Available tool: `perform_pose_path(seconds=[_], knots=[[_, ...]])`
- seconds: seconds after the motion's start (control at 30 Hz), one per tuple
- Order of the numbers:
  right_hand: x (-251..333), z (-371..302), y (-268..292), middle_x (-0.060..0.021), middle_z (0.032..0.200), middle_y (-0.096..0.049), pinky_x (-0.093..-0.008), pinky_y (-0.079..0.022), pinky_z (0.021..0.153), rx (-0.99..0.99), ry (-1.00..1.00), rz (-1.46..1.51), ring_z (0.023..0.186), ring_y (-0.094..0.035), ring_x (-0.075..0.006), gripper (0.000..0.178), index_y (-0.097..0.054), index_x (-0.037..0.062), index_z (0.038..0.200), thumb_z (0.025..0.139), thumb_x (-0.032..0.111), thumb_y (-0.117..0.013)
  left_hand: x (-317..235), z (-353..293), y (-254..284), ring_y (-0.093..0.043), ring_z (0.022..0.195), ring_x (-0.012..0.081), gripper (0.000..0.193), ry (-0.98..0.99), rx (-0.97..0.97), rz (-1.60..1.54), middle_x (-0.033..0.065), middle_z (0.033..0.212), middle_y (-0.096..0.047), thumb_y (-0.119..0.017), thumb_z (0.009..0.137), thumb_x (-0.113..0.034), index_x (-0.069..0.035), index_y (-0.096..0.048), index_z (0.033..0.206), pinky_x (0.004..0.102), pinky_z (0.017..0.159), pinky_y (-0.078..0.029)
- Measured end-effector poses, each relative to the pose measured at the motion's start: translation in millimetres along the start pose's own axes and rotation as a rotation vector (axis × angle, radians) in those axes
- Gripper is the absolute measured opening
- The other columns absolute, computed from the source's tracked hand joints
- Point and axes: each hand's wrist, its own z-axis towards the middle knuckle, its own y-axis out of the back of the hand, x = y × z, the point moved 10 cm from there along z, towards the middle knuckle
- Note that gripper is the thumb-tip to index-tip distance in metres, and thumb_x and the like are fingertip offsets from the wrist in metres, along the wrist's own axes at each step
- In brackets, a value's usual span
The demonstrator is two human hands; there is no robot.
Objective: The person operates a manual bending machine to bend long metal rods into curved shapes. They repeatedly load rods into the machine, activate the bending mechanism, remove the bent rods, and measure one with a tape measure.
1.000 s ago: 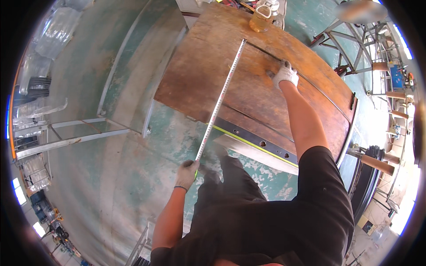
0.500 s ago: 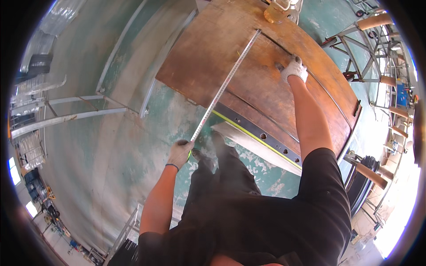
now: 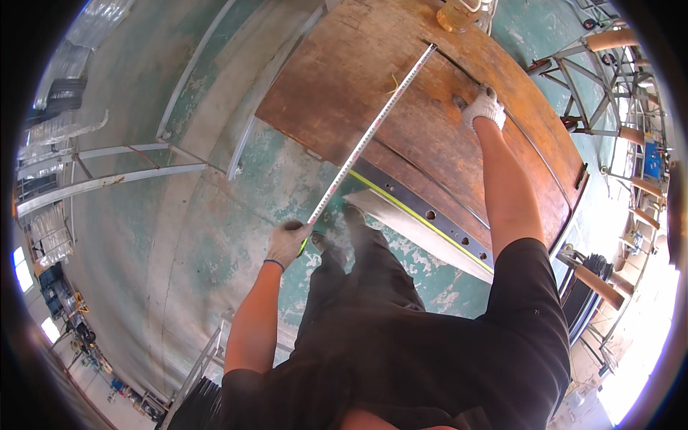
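Observation:
My left hand [image 3: 288, 242], in a work glove, is closed around the yellow-green case of a tape measure [image 3: 304, 246] at the near left. Its white blade [image 3: 373, 131] runs out straight across the brown worktable [image 3: 322, 86], the tip lying at the far end of a thin dark strip [image 3: 532, 140]. On that strip, right of the blade, my gloved right hand [image 3: 484, 107] is closed, pressing or gripping it against the tabletop. A second thin strip [image 3: 433, 179] lies nearer to me on the table.
A dark plate with round holes [image 3: 430, 215] and a yellow-green edge lines the table's near side. A jug of amber liquid [image 3: 456, 16] stands at the far edge. Metal racks with brown rollers [image 3: 610, 37] are at right; a metal frame [image 3: 115, 183] stands at left.
The view has shifted slightly, and the blade's tip appears a little further right. Both hands keep their hold, with the right hand barely moved along with the strip.

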Motion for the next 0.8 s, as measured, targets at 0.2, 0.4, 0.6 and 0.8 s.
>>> perform_pose_path(seconds=[0.2,0.4,0.6,0.8], knots=[[-3.8,4.8,-6.4,-0.0114,0.175,-0.034,-0.0514,-0.045,0.122,-0.006,-0.005,0.011,0.151,-0.045,-0.0424,0.101,-0.03,0.0166,0.171,0.094,0.069,-0.069,-27.4,-2.8,-5.7,-0.06,0.069,0.0125,0.04,-0.146,0.033,-0.117,0.0027,0.082,-0.064,-0.077,0.1,-0.038,0.001,-0.073,0.1,0.0312,0.061,-0.048],[-6.9,1.9,-5.4,-0.0107,0.169,-0.042,-0.0493,-0.047,0.118,-0.012,-0.026,0.055,0.147,-0.049,-0.0405,0.099,-0.033,0.0138,0.167,0.092,0.063,-0.074,-93.1,-5.0,-5.9,-0.058,0.075,0.0114,0.042,-0.169,-0.03,-0.259,0.0014,0.088,-0.064,-0.074,0.102,-0.042,0.0,-0.073,0.105,0.0294,0.067,-0.047],[-7.9,-2.7,0.9,-0.0095,0.167,-0.044,-0.0493,-0.048,0.117,-0.078,-0.02,0.144,0.145,-0.051,-0.0408,0.094,-0.038,0.0154,0.164,0.09,0.059,-0.078,-144.0,19.7,12.4,-0.059,0.084,0.0128,0.05,-0.289,-0.216,-0.135,0.0037,0.09,-0.068,-0.076,0.1,-0.046,0.003,-0.073,0.108,0.0333,0.079,-0.051],[-12.3,-4.7,3.1,-0.0069,0.172,-0.038,-0.0495,-0.047,0.119,-0.049,-0.055,0.177,0.149,-0.046,-0.04,0.096,-0.037,0.0161,0.166,0.09,0.059,-0.079,-219.6,25.4,22.7,-0.069,0.088,0.0213,0.037,-0.467,-0.348,0.087,0.0116,0.098,-0.077,-0.079,0.095,-0.038,-0.001,-0.075,0.101,0.0377,0.083,-0.054]])
